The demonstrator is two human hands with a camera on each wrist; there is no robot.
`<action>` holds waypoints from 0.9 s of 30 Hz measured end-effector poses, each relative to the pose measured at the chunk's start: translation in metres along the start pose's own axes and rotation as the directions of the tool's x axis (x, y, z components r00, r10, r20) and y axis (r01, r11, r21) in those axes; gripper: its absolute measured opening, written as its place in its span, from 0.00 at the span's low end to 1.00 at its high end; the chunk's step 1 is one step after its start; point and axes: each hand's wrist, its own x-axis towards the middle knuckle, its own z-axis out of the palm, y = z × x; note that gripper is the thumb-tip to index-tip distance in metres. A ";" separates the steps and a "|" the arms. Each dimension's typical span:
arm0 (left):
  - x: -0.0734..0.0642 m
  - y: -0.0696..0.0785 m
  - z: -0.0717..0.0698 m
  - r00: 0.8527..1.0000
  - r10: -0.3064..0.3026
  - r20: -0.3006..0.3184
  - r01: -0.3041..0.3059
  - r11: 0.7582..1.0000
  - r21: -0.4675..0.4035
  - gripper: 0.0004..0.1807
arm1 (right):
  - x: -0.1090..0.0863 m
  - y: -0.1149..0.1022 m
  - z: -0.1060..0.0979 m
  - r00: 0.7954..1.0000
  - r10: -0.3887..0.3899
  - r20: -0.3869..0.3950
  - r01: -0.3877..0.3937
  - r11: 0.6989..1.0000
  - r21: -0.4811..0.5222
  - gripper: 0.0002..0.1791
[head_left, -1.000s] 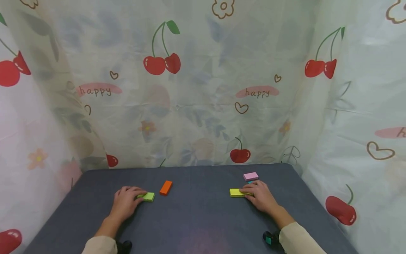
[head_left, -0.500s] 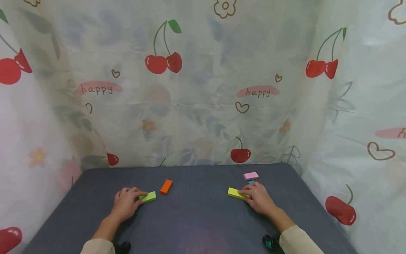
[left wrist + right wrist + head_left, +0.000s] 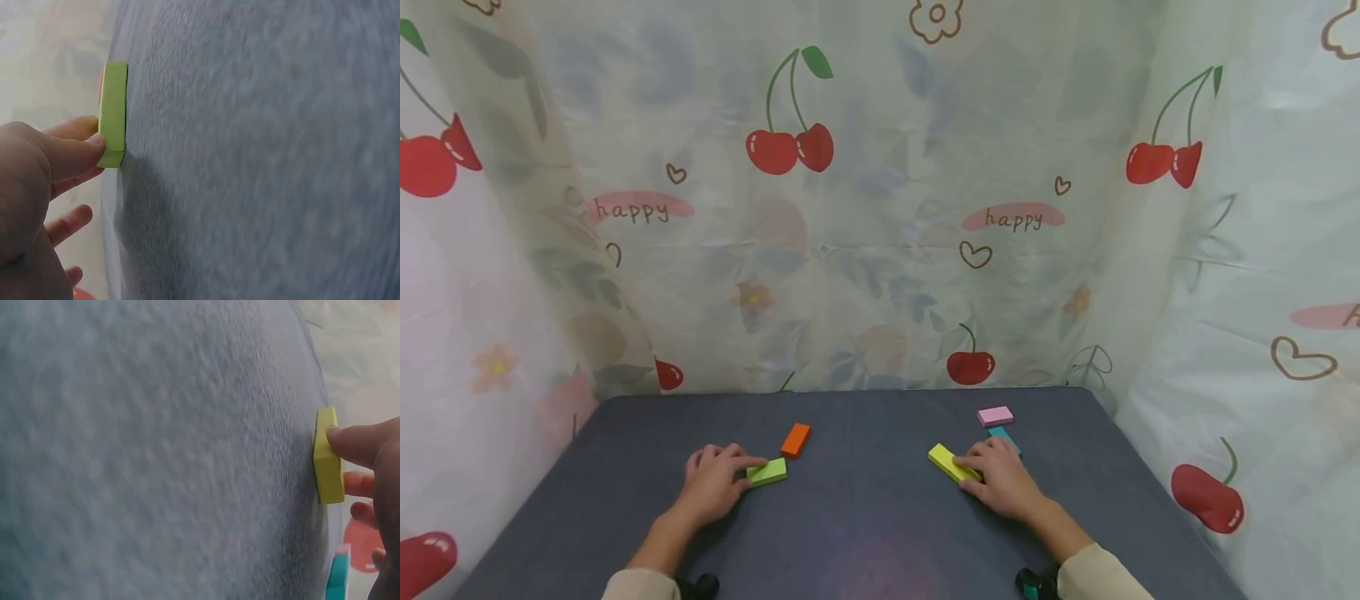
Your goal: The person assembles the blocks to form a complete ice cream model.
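Observation:
On the left of the table, my left hand [image 3: 713, 481] pinches a light green block [image 3: 767, 472] by its near end, thumb on one side and fingers on the other. The left wrist view shows the green block [image 3: 113, 112] close over the grey cloth, thumb against its lower end. My right hand [image 3: 1006, 479] pinches a yellow block [image 3: 946, 459], which lies slanted with its far end pointing left. In the right wrist view the thumb presses the side of the yellow block [image 3: 329, 459]. An orange block [image 3: 795, 440] lies just beyond the green one.
A pink block [image 3: 995, 416] lies near the back right of the dark grey table [image 3: 865, 500]. Between it and my right hand is a blue block [image 3: 1004, 437], partly covered by the fingers. A curtain with cherry prints [image 3: 880, 208] hangs behind the table.
My left hand has moved right with the green block, bringing it nearer the orange one. My right hand has turned the yellow block from level to slanted, uncovering more of the blue block.

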 end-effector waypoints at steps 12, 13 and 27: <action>0.005 0.022 0.013 0.999 0.045 -0.014 -0.046 0.998 -0.049 0.20 | -0.003 -0.019 0.000 0.996 -0.067 0.058 0.064 0.996 0.058 0.25; 0.006 0.024 0.014 0.999 0.048 -0.016 -0.048 0.998 -0.046 0.19 | -0.003 -0.020 0.000 0.995 -0.071 0.066 0.067 0.996 0.063 0.25; 0.018 0.056 0.028 0.996 0.071 -0.061 -0.071 0.997 -0.010 0.18 | 0.000 -0.043 -0.001 0.984 -0.114 0.139 0.104 0.992 0.077 0.28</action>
